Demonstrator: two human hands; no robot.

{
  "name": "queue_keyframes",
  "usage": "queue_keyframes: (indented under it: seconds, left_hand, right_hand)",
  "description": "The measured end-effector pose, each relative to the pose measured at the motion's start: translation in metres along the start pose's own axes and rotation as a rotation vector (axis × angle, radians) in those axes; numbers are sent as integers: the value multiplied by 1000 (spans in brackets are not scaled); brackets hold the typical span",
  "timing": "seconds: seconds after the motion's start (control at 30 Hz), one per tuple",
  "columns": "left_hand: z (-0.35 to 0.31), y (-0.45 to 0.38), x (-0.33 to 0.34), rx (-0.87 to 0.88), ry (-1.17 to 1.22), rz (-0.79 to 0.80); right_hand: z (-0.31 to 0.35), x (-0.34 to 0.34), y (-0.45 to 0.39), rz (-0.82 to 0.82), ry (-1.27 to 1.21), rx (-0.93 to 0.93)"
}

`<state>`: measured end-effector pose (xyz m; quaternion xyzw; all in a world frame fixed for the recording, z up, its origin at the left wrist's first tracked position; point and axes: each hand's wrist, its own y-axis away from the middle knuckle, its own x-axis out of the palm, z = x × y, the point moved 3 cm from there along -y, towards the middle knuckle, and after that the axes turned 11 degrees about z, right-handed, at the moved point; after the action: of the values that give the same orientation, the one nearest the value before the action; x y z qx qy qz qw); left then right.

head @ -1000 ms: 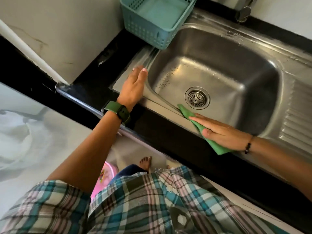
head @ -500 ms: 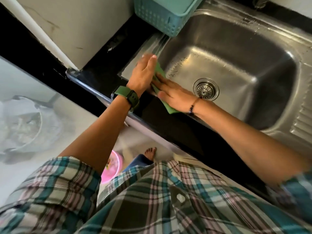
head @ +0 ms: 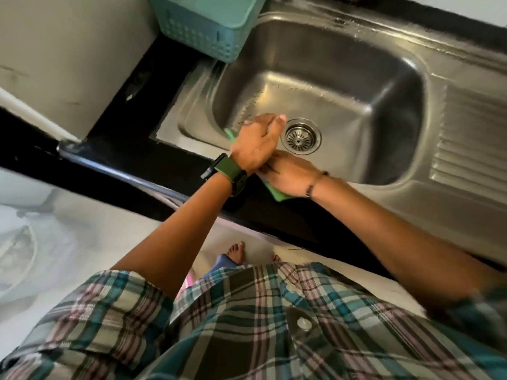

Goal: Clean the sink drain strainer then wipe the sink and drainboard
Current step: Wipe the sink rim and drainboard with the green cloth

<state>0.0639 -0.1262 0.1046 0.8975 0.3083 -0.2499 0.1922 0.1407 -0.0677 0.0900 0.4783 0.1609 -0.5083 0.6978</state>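
Green cloth (head: 277, 193) lies under both flat, overlapping hands, left (head: 256, 145) over right (head: 292, 174), at the stainless sink's near rim (head: 192, 138); press evenly.

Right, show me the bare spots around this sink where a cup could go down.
The ribbed drainboard, right of the basin, is bare. So is the basin floor behind the drain strainer. The near-left rim is crowded: left hand and right hand overlap on the green cloth. The teal basket overhangs the far-left corner.

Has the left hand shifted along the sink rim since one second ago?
Yes. The left hand has left the sink's left rim and moved toward the drain strainer, now lying over the right hand on the green cloth.
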Motion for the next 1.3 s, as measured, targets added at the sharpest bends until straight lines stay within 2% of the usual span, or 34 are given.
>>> queue_keyframes:
  seconds: [0.13, 0.3, 0.4, 0.57, 0.67, 0.77, 0.9, 1.03, 1.13, 1.3]
  left_hand:
    - [-4, -3, 5, 26, -14, 6]
    - [-37, -5, 54, 100, 66, 193]
    - [-61, -1, 97, 188, 34, 411]
    - [-80, 14, 134, 323, -244, 669]
    - [-75, 11, 133, 278, -279, 745]
    - [-73, 8, 131, 205, -174, 819]
    - [-72, 7, 131, 125, -30, 866]
    - [-70, 3, 132, 104, 81, 843]
    - [-67, 2, 133, 112, 96, 825]
    - [-63, -1, 133, 99, 30, 750]
  right_hand:
    - [10, -2, -4, -50, -15, 49]
    - [-41, 6, 62, -121, 161, 94]
    - [-98, 19, 120, -95, 178, 312]
    - [-177, 20, 197, -174, 44, 751]
    - [-203, 15, 210, -259, -137, 989]
    - [-197, 13, 193, -346, -218, 1108]
    - [-172, 18, 167, -354, -120, 1033]
    - [-136, 24, 141, -276, -43, 843]
    - [-121, 24, 131, -291, -33, 713]
    - [-155, 19, 161, -324, -26, 750]
